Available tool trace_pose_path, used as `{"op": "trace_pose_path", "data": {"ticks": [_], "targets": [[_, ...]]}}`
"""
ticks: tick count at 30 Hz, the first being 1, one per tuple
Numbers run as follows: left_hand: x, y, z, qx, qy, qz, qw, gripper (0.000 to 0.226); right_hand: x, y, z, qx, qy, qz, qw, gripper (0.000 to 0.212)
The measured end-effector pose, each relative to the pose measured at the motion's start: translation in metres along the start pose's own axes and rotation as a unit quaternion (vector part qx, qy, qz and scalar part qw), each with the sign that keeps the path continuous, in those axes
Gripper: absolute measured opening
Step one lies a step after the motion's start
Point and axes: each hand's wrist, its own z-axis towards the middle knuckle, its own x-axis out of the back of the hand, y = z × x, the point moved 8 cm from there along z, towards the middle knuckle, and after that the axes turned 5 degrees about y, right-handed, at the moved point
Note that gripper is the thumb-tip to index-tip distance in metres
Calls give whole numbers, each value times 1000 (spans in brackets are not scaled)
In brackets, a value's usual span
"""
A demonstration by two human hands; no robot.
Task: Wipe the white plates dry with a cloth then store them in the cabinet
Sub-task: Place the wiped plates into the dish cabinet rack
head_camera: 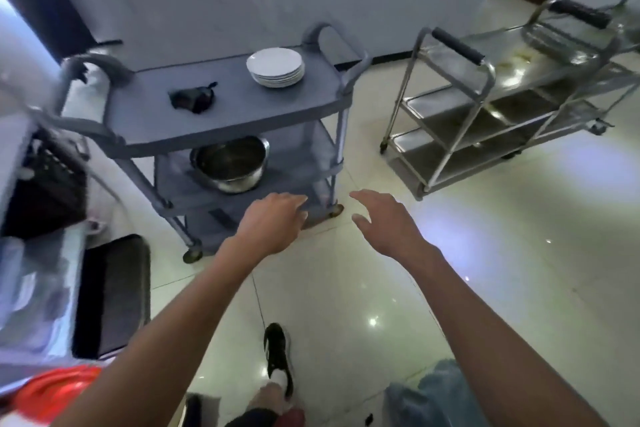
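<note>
A stack of white plates (276, 66) stands on the top shelf of a grey plastic cart (221, 111), near its right end. A dark crumpled cloth (192, 98) lies on the same shelf, left of the plates. Both my arms reach forward over the floor, short of the cart. My left hand (272, 222) is empty with fingers loosely bent, in front of the cart's lower shelves. My right hand (382, 220) is also empty, fingers relaxed and spread, above the tiles. No cabinet can be told apart in this view.
A steel bowl (230, 163) sits on the cart's middle shelf. Steel trolleys (485, 104) stand at the right. A black mat (112, 291) and blurred bins lie at the left. My shoe (277, 354) is on the glossy tiled floor (381, 288).
</note>
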Motion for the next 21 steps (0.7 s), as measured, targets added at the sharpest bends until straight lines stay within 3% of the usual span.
{"op": "trace_pose_path", "data": {"ticks": [5,11,21], "targets": [[14,-88,44,57,25,-15,998,41,-36,-54,101,52,-24,16,998,49],[33,-183,101,102,40,-85,990,28,-63,-104,198,47,-56,71,995,49],[65,-245,212,132,65,-146,978,29,-66,-111,334,38,-32,100,994,50]]}}
